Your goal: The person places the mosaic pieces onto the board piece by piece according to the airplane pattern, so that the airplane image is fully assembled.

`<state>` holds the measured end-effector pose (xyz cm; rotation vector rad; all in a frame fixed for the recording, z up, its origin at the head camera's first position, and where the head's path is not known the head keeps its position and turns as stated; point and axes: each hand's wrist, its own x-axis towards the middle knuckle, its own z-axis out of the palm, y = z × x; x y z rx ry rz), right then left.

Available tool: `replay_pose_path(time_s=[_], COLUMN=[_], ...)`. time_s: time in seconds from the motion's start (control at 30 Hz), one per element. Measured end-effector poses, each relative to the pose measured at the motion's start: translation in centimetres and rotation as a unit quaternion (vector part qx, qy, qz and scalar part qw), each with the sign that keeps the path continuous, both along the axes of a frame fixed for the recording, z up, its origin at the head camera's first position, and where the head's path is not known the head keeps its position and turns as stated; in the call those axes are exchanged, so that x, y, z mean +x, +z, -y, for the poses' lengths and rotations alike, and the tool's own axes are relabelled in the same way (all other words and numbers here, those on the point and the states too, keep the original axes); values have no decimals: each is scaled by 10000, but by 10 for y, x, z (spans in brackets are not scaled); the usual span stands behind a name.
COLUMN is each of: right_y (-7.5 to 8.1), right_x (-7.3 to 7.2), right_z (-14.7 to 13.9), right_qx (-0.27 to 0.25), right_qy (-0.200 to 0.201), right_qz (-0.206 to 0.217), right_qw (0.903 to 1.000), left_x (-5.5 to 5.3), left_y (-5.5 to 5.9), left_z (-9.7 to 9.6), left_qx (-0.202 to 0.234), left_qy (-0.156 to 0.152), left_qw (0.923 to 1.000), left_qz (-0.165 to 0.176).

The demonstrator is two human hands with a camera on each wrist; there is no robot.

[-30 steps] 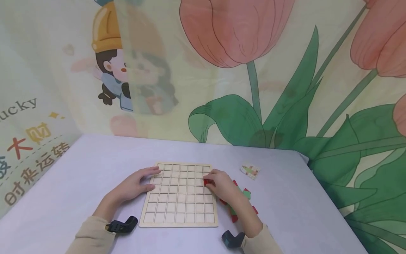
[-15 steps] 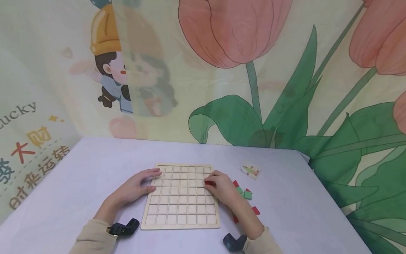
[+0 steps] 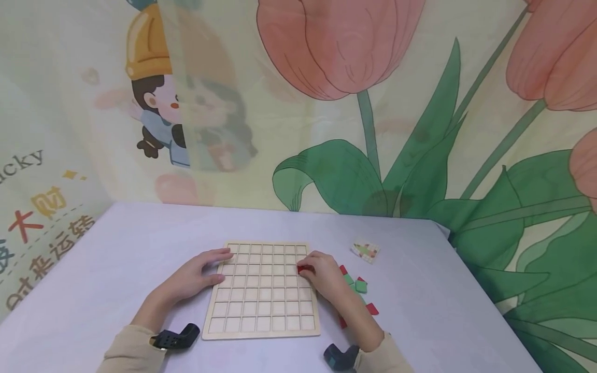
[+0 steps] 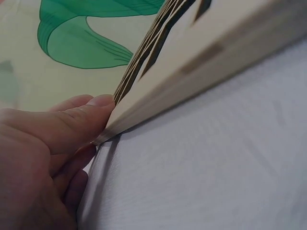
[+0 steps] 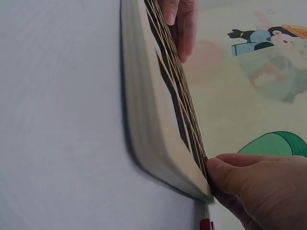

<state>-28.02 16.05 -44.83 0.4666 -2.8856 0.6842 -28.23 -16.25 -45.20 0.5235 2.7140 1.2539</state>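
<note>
A pale wooden board (image 3: 258, 294) with a grid of square recesses lies flat on the white table. At its left edge rests my left hand (image 3: 192, 275), thumb and fingers spread apart and fairly straight; the left wrist view shows the thumb (image 4: 88, 117) against the board's rim. My right hand (image 3: 325, 275) is over the opposite side, pinching a small red tile (image 3: 300, 270) between thumb and fingers at a recess of the right-hand column. Those fingers partly cover the tile, so whether it sits fully in the recess is unclear.
Loose green tiles (image 3: 361, 286) and red tiles (image 3: 372, 309) lie right of the board, several partly behind my right forearm. Beyond them lies a small patterned card (image 3: 366, 251). A printed curtain (image 3: 224, 186) hangs behind the table.
The head view has shifted slightly. My right hand keeps its pinch on the red tile at the same part of the board, and my left hand stays at the left edge.
</note>
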Motion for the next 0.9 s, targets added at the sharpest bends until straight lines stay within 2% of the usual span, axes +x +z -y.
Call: replay_pose_path(time_s=[0.27, 0.4, 0.53, 0.67, 0.77, 0.9], right_y=[5, 18, 29, 33, 32, 32], right_x=[-1, -5, -9, -8, -6, -4], right_z=[-4, -23, -54, -83, -97, -101], right_qx=[-211, -341, -208, -86, -10, 59], right_qy=[163, 184, -225, -565, -573, -458], right_qz=[171, 672, 1126, 1513, 1873, 2080], right_qw=[9995, 9970, 9932, 9868, 9806, 9770], left_x=[0, -1, -2, -2, -2, -2], left_y=[1, -1, -2, -2, -1, -1], left_z=[1, 0, 0, 0, 0, 1], left_qx=[-4, -16, -4, 0, 9, 34], left_qy=[25, 53, 81, 52, 5, -4], left_qw=[10000, 10000, 9999, 10000, 10000, 10000], left_qz=[21, 62, 116, 32, -32, -41])
